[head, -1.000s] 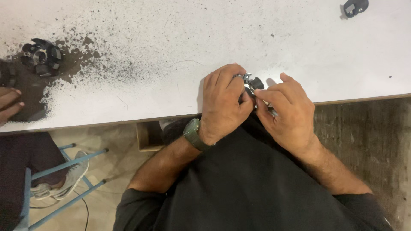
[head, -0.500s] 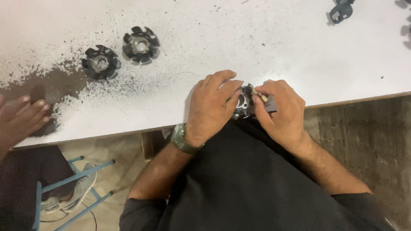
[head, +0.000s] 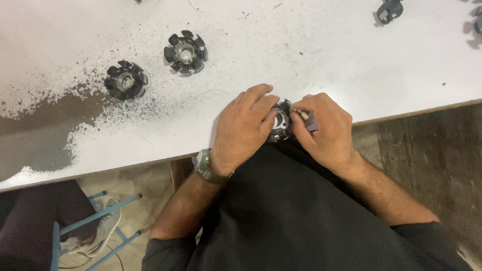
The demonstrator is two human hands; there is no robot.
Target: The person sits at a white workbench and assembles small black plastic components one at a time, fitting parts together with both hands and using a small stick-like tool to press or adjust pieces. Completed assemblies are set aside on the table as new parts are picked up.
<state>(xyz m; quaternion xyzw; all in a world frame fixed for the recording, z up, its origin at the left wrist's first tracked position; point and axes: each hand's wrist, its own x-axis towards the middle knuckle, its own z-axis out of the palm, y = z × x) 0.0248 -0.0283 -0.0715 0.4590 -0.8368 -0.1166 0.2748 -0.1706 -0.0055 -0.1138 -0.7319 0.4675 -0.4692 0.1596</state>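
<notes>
My left hand (head: 245,128), with a dark watch (head: 206,165) at the wrist, grips a round black toothed metal part (head: 281,122) at the near edge of the white table (head: 311,55). My right hand (head: 324,131) presses against the same part from the right and pinches a small tool with a pale tip and a grey end (head: 307,118) against it. Most of the part is hidden under my fingers.
Two similar black toothed round parts (head: 185,52) (head: 125,81) lie on the table to the upper left, by a patch worn grey and speckled (head: 45,135). Other dark parts (head: 389,11) sit at the far right. A blue stool frame (head: 95,231) and another person's leg and shoe are below left.
The view has shifted, so the two loose parts now sit further right and lower. Another person's hand at the left edge is gone from view. My hands stay on the part.
</notes>
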